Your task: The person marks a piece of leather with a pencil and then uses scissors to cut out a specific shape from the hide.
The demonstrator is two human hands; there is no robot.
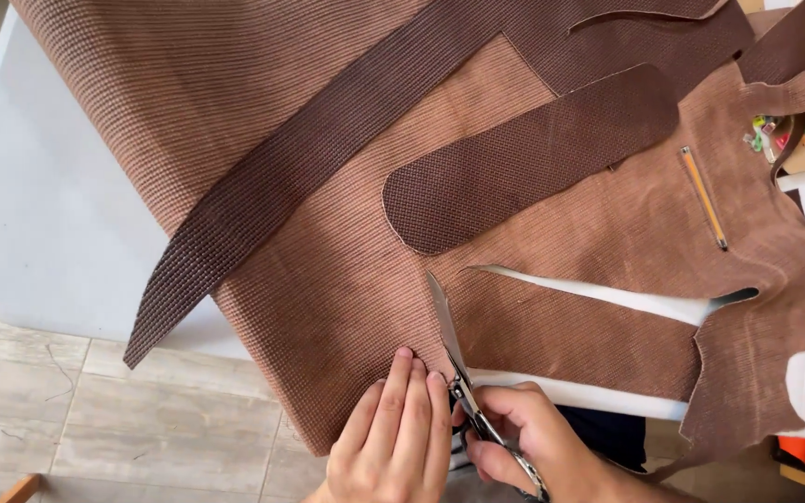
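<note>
Brown woven sheet [328, 307] lies under flat left fingers [402, 410]; right fingers [505, 447] grip parted scissors [454, 359].

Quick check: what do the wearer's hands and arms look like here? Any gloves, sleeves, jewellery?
Both hands are bare: no gloves on the left hand or the right hand. No rings or watch show on the visible fingers and wrists. No sleeve reaches the wrists; the forearms leave the bottom edge of the frame almost at once, so anything worn higher up cannot be told. Fingernails look short and unpainted.
</note>
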